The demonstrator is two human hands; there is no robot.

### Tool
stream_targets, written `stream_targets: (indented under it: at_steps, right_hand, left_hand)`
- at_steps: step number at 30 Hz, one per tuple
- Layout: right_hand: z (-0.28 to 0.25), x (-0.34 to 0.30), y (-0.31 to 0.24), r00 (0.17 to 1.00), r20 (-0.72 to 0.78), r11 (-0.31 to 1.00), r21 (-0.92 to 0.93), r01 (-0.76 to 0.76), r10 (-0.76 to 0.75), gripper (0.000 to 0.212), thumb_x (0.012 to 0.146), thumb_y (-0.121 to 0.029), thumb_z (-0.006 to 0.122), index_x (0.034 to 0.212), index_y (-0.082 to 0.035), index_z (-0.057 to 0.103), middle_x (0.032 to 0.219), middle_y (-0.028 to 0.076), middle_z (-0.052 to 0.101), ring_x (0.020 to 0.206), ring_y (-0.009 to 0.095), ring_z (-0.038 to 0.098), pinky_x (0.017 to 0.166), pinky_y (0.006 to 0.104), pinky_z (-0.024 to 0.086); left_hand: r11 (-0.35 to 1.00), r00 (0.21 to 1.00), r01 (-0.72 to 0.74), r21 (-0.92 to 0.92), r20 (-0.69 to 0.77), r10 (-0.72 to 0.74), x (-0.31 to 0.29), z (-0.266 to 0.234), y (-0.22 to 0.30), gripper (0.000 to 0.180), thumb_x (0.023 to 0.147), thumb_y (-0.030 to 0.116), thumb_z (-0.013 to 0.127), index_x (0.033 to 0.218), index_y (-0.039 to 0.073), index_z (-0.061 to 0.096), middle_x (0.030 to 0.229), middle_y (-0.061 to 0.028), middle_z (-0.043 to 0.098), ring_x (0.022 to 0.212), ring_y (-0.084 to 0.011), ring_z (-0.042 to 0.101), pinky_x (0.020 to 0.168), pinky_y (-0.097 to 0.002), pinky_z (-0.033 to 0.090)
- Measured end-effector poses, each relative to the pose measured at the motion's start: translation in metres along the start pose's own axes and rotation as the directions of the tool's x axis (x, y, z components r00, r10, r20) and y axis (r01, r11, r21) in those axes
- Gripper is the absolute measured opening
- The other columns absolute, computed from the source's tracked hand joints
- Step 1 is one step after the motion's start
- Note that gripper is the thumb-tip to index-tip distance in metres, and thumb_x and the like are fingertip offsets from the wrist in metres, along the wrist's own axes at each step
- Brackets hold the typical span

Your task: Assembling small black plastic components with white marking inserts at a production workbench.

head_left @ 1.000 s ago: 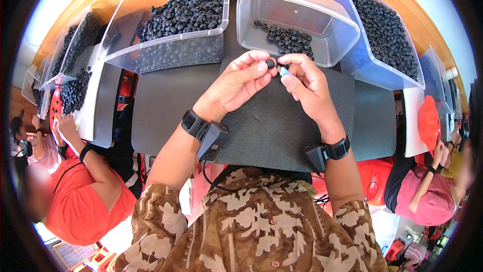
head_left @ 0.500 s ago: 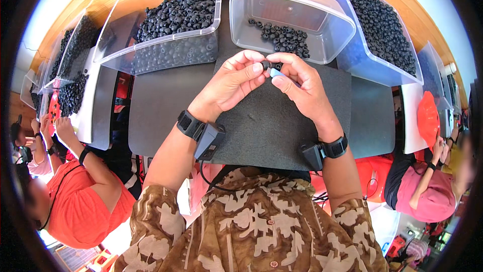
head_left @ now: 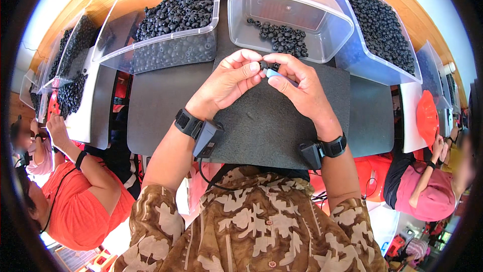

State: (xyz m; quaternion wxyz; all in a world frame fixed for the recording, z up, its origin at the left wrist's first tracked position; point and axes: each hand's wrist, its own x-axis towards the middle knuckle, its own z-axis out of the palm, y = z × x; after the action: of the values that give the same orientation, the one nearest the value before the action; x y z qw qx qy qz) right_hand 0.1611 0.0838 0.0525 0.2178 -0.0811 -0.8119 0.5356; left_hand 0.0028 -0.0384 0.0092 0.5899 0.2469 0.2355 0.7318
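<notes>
Over the near side of the middle container, my left hand point(head_left: 227, 84) pinches a small round black part point(head_left: 263, 64) between thumb and fingertips. My right hand point(head_left: 306, 90) is closed on a small blue-handled tool point(head_left: 275, 74), its thumb along the handle. The tool's pale end meets the black part where my fingertips come together. What kind of tip it has is too small to tell. Another dark piece shows beside the part, under my right fingers. Both hands are above the dark mat point(head_left: 251, 131). A clear plastic container point(head_left: 327, 45) just beyond holds a scattering of similar black parts.
A large clear bin point(head_left: 173, 38) full of black parts stands at the left, another bin point(head_left: 375, 68) at the right. Co-workers sit on both sides: a red sleeve point(head_left: 83, 191) at left, a pink shirt point(head_left: 425, 194) at right. A red bowl-like thing point(head_left: 427, 120) lies at the right.
My hands stay almost in place; the blue-handled tool has turned slightly against the black part. At the left, the co-worker in red has shifted their arm and head.
</notes>
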Motion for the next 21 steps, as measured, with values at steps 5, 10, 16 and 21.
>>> stream_targets:
  at_steps: [5, 10, 16, 21]
  right_hand:
    - [-0.0009, 0.0008, 0.0031, 1.0, 0.004, 0.999, 0.047, -0.001, 0.001, 0.034, 0.085, -0.018, 0.066, 0.117, -0.007, 0.06, 0.066, -0.002, 0.054, 0.061, 0.004, 0.046, 0.057, 0.0218, 0.039]
    - [-0.0007, -0.0003, 0.0022, 1.0, 0.019, 0.999, 0.048, -0.022, 0.021, 0.034, 0.085, -0.015, 0.066, 0.117, -0.007, 0.059, 0.065, -0.002, 0.053, 0.06, 0.003, 0.045, 0.057, 0.0212, 0.038]
    - [-0.0018, -0.0018, 0.002, 0.998, 0.035, 0.992, 0.117, -0.056, 0.053, 0.032, 0.084, -0.012, 0.066, 0.115, -0.006, 0.06, 0.066, -0.004, 0.052, 0.06, 0.002, 0.044, 0.056, 0.0201, 0.036]
    - [-0.0039, -0.0004, 0.0016, 0.993, 0.069, 0.984, 0.147, -0.101, 0.091, 0.029, 0.083, -0.011, 0.067, 0.111, -0.005, 0.062, 0.068, -0.005, 0.052, 0.061, 0.002, 0.043, 0.056, 0.0192, 0.035]
  left_hand:
    - [1.0, 1.0, 0.005, 0.017, 0.004, -0.005, 0.0018, -0.0013, 0.0005, 0.014, 0.089, 0.006, 0.061, 0.103, 0.006, 0.059, 0.097, -0.0025, 0.061, 0.09, -0.0115, 0.061, 0.08, -0.0239, 0.053]
    - [1.0, 1.0, 0.001, 0.031, 0.006, -0.001, 0.0003, -0.0014, 0.0007, 0.014, 0.089, 0.006, 0.061, 0.103, 0.006, 0.059, 0.096, -0.0026, 0.061, 0.089, -0.0111, 0.061, 0.08, -0.0237, 0.053]
    - [0.999, 1.0, 0.005, 0.039, 0.018, -0.006, -0.0006, 0.0014, 0.0008, 0.013, 0.089, 0.005, 0.061, 0.102, 0.005, 0.059, 0.096, -0.0032, 0.061, 0.088, -0.0121, 0.061, 0.08, -0.025, 0.052]
    - [0.995, 0.999, 0.018, 0.097, 0.032, -0.021, -0.0016, 0.0022, 0.0027, 0.01, 0.088, 0.008, 0.063, 0.096, 0.008, 0.057, 0.097, -0.0016, 0.06, 0.09, -0.011, 0.058, 0.081, -0.0257, 0.049]
